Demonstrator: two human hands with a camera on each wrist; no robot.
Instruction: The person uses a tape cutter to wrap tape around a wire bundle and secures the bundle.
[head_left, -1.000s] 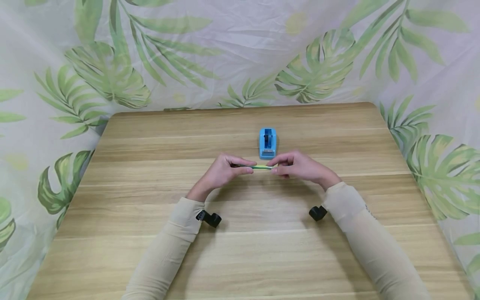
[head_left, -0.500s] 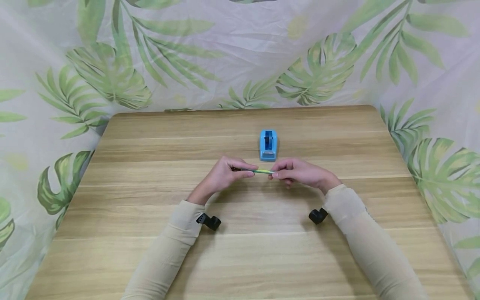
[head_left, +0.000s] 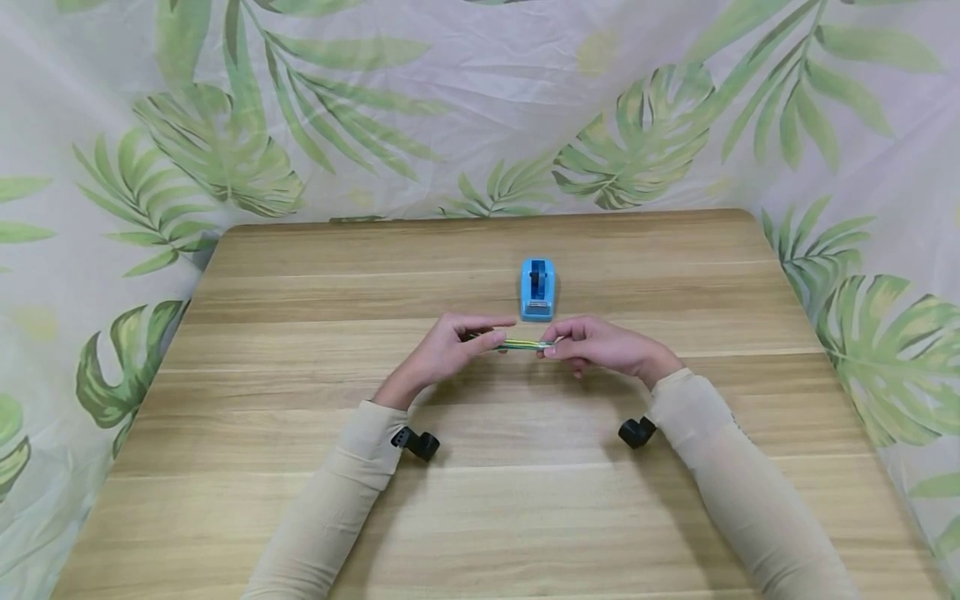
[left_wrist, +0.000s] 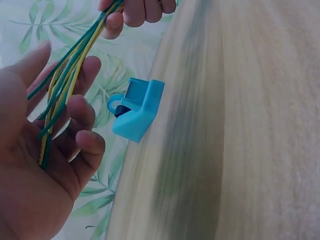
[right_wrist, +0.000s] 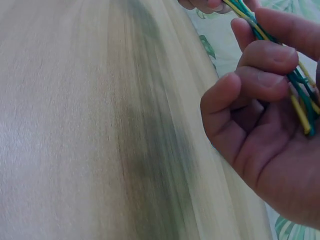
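Observation:
A bundle of thin green and yellow wires [head_left: 521, 343] runs between both hands above the table. My right hand [head_left: 603, 343] pinches its right part between thumb and fingers, and the wire ends stick out toward the palm in the right wrist view. Around the other end, my left hand [head_left: 444, 348] lies loose. Its thumb stands off the wires [left_wrist: 80, 55] in the left wrist view, and its fingers bend slackly behind them, where the strands fan apart. Just beyond the hands a blue tape dispenser [head_left: 537, 290] stands on the table.
The wooden table [head_left: 517, 525] spreads around the hands, its rear edge against a leaf-print cloth [head_left: 465, 100]. Black wrist cameras [head_left: 637, 432] project inward from both sleeves. From the left wrist, the tape dispenser [left_wrist: 140, 110] shows beyond the fingers.
My left hand has loosened: the index finger has straightened and lifted away from the thumb, baring more of the wires. My right hand keeps its pinch, slightly lower in view than a second ago.

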